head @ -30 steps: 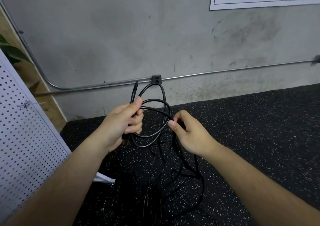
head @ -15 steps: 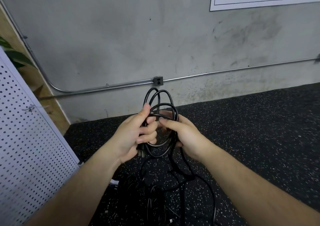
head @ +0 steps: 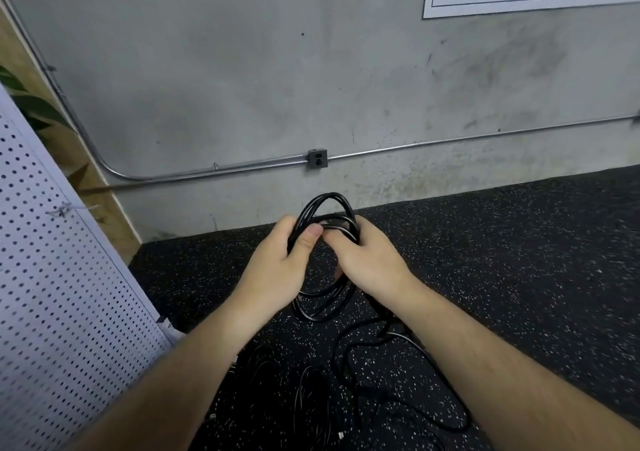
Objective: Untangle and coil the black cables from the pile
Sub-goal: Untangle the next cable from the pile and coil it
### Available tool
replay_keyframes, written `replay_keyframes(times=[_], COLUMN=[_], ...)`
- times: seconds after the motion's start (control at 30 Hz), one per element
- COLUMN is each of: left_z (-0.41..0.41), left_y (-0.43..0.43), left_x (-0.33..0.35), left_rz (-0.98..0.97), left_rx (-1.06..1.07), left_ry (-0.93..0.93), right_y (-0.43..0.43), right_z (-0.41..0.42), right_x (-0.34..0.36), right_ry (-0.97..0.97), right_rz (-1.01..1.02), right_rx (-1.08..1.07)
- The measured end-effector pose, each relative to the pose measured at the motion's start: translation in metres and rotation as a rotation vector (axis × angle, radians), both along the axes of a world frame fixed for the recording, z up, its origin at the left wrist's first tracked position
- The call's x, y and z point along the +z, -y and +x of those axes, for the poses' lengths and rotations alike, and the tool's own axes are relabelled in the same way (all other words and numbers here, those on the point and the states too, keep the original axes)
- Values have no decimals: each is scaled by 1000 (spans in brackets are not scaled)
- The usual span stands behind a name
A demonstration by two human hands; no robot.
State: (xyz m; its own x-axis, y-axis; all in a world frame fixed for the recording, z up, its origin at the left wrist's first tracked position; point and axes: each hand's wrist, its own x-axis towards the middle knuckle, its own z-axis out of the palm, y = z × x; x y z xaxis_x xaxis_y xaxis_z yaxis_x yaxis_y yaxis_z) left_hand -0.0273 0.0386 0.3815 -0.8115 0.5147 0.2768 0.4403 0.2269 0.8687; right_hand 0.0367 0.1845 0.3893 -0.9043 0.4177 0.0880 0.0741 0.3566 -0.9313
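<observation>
A coil of black cable [head: 320,307] is held upright in front of me, its loops showing above and below my hands. My left hand [head: 280,267] grips the coil's left side, thumb pressed across the strands. My right hand [head: 370,263] closes on the right side, fingers touching the left thumb. A loose tail [head: 415,346] runs from the coil down to the floor. More black cables [head: 304,398] lie in a tangled pile on the floor below my forearms.
Speckled black rubber floor [head: 502,260] spreads to the right. A concrete wall with a metal conduit and a small outlet box [head: 317,158] stands close ahead. A white perforated panel [head: 62,294] leans at the left.
My hands have come together on the coil. The right hand brought another loop of cable up and pressed it against the strands in the left hand, and the coil has tightened.
</observation>
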Motion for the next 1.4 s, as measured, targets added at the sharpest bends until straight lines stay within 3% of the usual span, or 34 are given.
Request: replay_keyframes(times=[0.17, 0.23, 0.3, 0.47, 0.53, 0.6, 0.67, 0.8, 0.87, 1.1, 1.27, 1.4], left_z=[1, 4, 8, 9, 12, 15, 15, 16, 18, 18, 14, 6], left_y=[-2, -5, -9, -1, -1, -3, -6, -8, -10, -8, 0, 10], left_x=[-3, -4, -4, -3, -3, -2, -1, 2, 3, 5, 8, 8], left_rz=[-177, -129, 54, 469, 511, 530, 562, 470, 413, 201, 54, 22], left_rx=[129, 92, -14, -500, -542, -494, -415, -366, -370, -397, -441, -478], left_ry=[-180, -41, 220, 790, 798, 776, 771, 673, 651, 628, 583, 597], right_y=[-3, -6, -7, -10, -14, -18, -24, -31, -30, -44, -59, -78], right_z=[-1, 0, 1, -4, -4, -4, -3, -1, 2, 5, 10, 11], right_x=[1, 0, 3, 13, 15, 17, 16, 13, 10, 8, 11, 12], right_ry=[-90, -103, -97, -118, -113, -100, -89, -122, -158, -187, -55, 55], right_rz=[35, 54, -17, -414, -569, -579, -398, 221, 381, 628, 987, 804], right_rx=[-63, -101, -125, -230, -251, -199, -137, -77, -59, 90, 84, 85])
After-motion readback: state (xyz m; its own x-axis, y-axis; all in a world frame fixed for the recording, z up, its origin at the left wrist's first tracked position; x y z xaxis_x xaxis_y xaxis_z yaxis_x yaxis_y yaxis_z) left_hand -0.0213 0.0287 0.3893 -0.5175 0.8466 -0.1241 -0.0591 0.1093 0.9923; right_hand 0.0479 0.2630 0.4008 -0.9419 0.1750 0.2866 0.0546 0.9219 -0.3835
